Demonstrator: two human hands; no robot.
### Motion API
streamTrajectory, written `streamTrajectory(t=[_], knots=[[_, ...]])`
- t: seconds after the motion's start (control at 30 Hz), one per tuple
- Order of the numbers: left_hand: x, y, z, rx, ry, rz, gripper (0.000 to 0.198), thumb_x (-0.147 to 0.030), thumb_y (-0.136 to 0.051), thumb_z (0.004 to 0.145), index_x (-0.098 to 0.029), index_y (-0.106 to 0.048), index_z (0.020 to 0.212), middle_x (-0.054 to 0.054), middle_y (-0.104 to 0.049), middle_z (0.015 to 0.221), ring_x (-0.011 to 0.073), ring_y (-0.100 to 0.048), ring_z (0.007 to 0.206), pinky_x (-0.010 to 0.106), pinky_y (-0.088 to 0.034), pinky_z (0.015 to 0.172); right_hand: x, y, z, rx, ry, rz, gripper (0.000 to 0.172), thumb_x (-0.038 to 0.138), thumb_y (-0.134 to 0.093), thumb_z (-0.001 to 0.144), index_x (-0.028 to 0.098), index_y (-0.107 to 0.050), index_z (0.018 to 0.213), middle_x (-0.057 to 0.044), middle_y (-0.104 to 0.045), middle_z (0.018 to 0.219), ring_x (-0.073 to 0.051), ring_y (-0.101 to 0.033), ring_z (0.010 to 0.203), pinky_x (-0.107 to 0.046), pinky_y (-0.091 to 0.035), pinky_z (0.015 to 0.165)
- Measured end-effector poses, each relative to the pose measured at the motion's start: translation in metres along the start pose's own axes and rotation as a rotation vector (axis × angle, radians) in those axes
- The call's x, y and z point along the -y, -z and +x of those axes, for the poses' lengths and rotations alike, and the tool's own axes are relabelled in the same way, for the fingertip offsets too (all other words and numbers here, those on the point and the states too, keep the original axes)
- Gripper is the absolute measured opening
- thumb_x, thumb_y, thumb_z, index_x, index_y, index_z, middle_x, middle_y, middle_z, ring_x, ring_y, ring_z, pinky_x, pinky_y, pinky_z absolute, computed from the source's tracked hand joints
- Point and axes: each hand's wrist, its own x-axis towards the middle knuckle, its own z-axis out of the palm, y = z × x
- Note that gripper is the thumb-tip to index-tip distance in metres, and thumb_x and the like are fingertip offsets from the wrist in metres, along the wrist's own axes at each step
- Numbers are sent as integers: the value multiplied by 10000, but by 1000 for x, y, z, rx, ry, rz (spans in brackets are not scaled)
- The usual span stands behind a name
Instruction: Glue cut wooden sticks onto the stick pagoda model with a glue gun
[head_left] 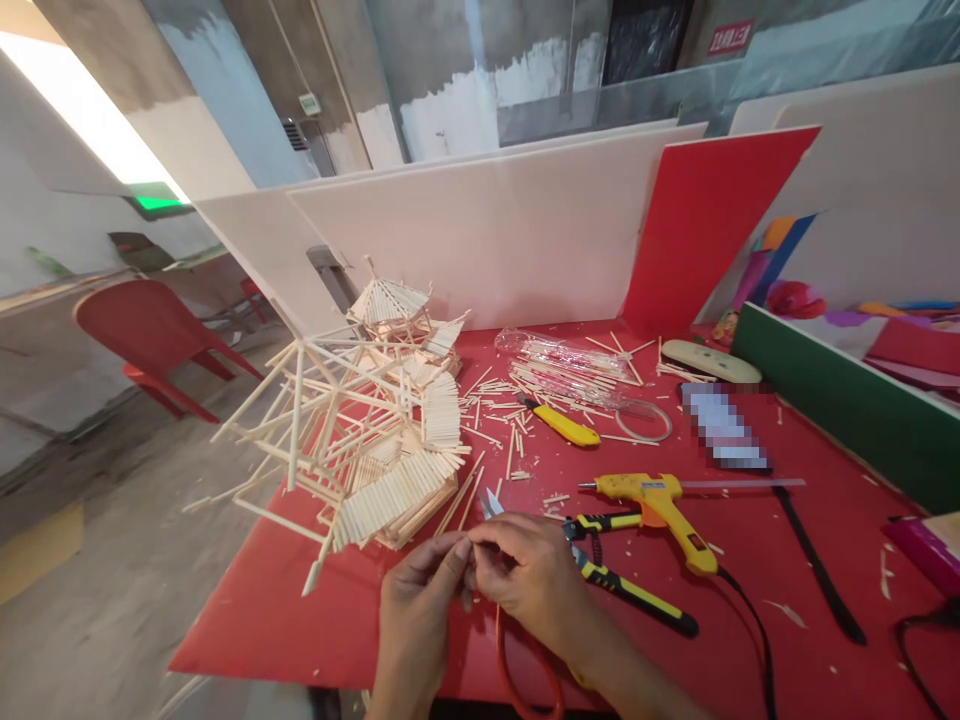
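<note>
My left hand (421,598) and my right hand (534,572) meet above the table's front part, thumbs and fingertips pinched together. Whatever lies between the fingertips is too small or hidden to make out. Under my right hand are scissors; their blades (492,503) poke out beyond it and an orange handle (531,690) shows below. Just left of my hands stands a pavilion-like model of thin wooden sticks (401,490), with tiled-looking roofs and an open stick frame (300,420). Yellow-and-black pliers (637,598) lie to the right, partly covered by my right hand.
On the red table (262,610) lie a yellow glue gun (664,505) with its cord, a yellow utility knife (562,424), a bag of sticks (566,365), loose sticks (517,440) and a phone (724,425). White boards (480,230) and a red board (712,220) stand behind.
</note>
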Motion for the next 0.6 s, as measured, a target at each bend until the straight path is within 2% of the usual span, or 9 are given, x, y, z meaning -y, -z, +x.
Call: streamTrajectory(t=[0.2, 0.33, 0.4, 0.5, 0.6], knots=[[-4, -10, -2, -61, -183, 336, 200, -358, -746, 739, -196, -806, 840, 16, -702, 610, 124, -557, 477, 210, -469, 485, -10, -2, 0, -49, 8, -48, 219, 81, -572, 756, 226, -706, 851, -25, -727, 775, -165, -660, 697, -275, -513, 691], [-8, -10, -2, -26, -261, 426, 186, -335, -699, 784, -206, -810, 859, 12, -687, 602, 138, -580, 498, 217, -483, 509, -8, 1, 3, -50, -4, -34, 218, 76, -561, 774, 224, -705, 848, -22, -717, 772, -160, -649, 704, -270, -510, 694], [-9, -9, -1, -26, -254, 405, 190, -338, -701, 790, -198, -806, 862, 7, -671, 585, 136, -575, 498, 216, -480, 507, -6, 6, 4, -36, -11, -18, 217, 85, -562, 806, 225, -709, 883, -19, -715, 792, -154, -652, 730, -259, -514, 707], [-8, -8, 1, -37, -167, 255, 203, -358, -743, 765, -178, -790, 847, 6, -668, 591, 127, -568, 505, 214, -479, 508, -2, 13, 7, 64, -60, 85, 185, 160, -629, 860, 227, -716, 1009, -26, -717, 898, -145, -664, 810, -235, -520, 735], [-8, -9, 2, 50, -13, 28, 257, -395, -760, 754, -144, -759, 809, 15, -653, 567, 111, -540, 469, 210, -451, 467, -2, 17, 8, 108, -101, 176, 104, 208, -671, 883, 229, -728, 968, -19, -696, 872, -137, -649, 813, -229, -502, 731]])
